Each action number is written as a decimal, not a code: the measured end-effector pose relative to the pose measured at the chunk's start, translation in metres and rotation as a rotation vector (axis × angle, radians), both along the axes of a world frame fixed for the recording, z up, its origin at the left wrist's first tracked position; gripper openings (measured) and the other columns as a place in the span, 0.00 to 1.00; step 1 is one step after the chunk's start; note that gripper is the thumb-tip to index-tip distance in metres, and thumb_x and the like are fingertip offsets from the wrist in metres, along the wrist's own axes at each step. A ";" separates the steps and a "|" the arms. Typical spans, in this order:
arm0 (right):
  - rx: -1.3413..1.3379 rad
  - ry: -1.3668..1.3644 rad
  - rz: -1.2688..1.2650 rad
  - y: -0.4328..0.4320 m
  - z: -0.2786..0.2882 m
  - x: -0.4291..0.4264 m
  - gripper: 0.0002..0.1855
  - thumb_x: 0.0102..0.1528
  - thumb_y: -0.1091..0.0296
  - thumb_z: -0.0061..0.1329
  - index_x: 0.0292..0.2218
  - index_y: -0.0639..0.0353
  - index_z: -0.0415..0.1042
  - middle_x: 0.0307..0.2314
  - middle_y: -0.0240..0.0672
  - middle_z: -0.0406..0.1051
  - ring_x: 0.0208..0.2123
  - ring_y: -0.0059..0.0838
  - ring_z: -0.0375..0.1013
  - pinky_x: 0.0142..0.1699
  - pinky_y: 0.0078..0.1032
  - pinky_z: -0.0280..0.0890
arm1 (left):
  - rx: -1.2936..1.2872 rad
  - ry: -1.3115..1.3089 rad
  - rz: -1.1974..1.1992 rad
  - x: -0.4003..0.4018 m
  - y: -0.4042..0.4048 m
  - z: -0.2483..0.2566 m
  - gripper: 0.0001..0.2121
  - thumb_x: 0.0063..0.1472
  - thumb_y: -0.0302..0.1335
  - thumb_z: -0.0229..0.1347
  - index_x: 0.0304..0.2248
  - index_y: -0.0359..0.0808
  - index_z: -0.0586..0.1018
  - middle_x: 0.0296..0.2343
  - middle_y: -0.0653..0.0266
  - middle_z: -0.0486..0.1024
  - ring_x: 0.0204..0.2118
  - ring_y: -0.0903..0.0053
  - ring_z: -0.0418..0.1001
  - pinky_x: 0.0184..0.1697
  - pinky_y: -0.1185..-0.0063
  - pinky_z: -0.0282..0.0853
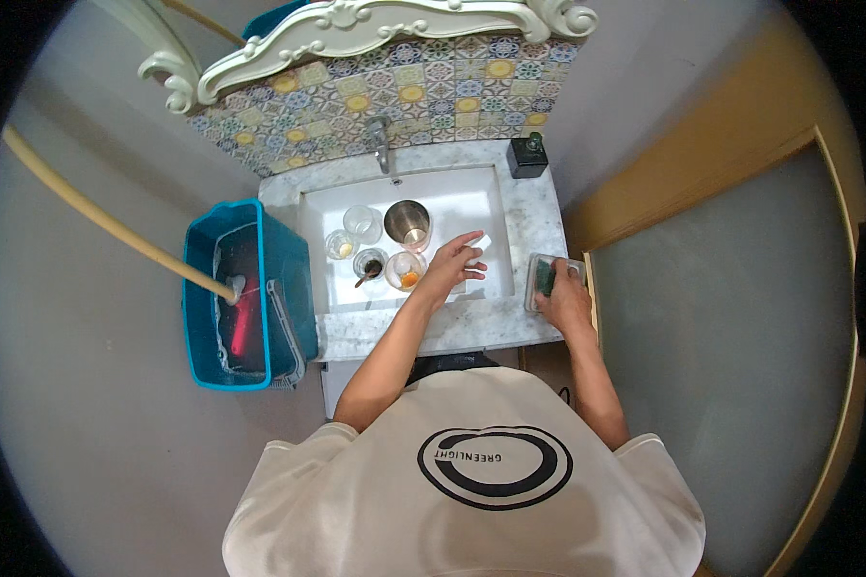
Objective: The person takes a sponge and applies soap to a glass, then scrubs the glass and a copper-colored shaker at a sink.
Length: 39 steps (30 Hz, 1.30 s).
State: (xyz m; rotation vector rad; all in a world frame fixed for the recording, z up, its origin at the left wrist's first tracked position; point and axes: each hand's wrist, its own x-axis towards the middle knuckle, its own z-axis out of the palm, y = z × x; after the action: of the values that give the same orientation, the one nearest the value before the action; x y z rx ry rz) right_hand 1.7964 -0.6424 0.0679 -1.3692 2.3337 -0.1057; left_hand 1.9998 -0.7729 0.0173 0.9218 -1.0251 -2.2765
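Over the right half of the white sink basin (476, 195), my left hand (447, 270) is held with its fingers apart. A small white shape (483, 244) shows by those fingers; whether they touch it is unclear. At the right edge of the counter, my right hand (569, 296) grips a green scouring pad (545, 277) in a shallow clear container (532, 296). In the basin stand a metal tumbler (404, 215), a clear glass (361, 222), a small glass with pale residue (340, 245), a glass with dark contents and a spoon (364, 277), and a glass with something orange (406, 271).
A chrome faucet (381, 144) overhangs the basin's back. A black soap dispenser (527, 157) stands on the marble counter (538, 209) at back right. Left of it is a blue bucket (289, 252) with dark water and a wooden handle (115, 223). A frosted-panel door (722, 288) borders the right.
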 end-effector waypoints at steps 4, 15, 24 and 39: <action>-0.021 -0.016 0.019 0.010 0.005 -0.003 0.35 0.46 0.62 0.58 0.52 0.61 0.57 0.45 0.55 0.67 0.44 0.54 0.70 0.46 0.43 0.66 | -0.211 -0.189 0.107 0.021 0.020 0.019 0.28 0.55 0.24 0.58 0.56 0.34 0.64 0.43 0.60 0.69 0.38 0.77 0.73 0.40 0.80 0.72; -0.127 -0.027 -0.011 0.008 0.019 0.000 0.34 0.45 0.57 0.60 0.48 0.64 0.63 0.40 0.56 0.70 0.43 0.53 0.71 0.47 0.43 0.66 | -0.702 -0.435 0.224 0.058 0.049 0.014 0.33 0.47 0.23 0.64 0.54 0.35 0.66 0.45 0.61 0.69 0.44 0.75 0.71 0.42 0.80 0.69; -0.281 -0.049 -0.072 0.009 0.016 0.000 0.20 0.48 0.64 0.52 0.42 0.62 0.65 0.34 0.57 0.71 0.42 0.57 0.69 0.45 0.43 0.64 | 0.012 0.114 0.184 0.031 0.037 -0.006 0.21 0.57 0.30 0.54 0.50 0.33 0.67 0.38 0.56 0.72 0.38 0.75 0.73 0.44 0.74 0.71; -0.427 -0.777 0.063 -0.062 -0.020 0.067 0.16 0.54 0.69 0.37 0.41 0.66 0.71 0.31 0.34 0.73 0.31 0.25 0.71 0.36 0.23 0.66 | 0.134 -0.078 0.118 0.008 0.014 0.002 0.22 0.64 0.50 0.40 0.36 0.36 0.69 0.27 0.62 0.71 0.30 0.74 0.73 0.31 0.74 0.73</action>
State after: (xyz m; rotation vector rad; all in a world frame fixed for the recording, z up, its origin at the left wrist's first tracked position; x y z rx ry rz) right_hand 1.8633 -0.7046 0.0477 -1.2636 1.6523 -0.9745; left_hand 2.0082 -0.7593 0.0192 1.1040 -0.8347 -2.2471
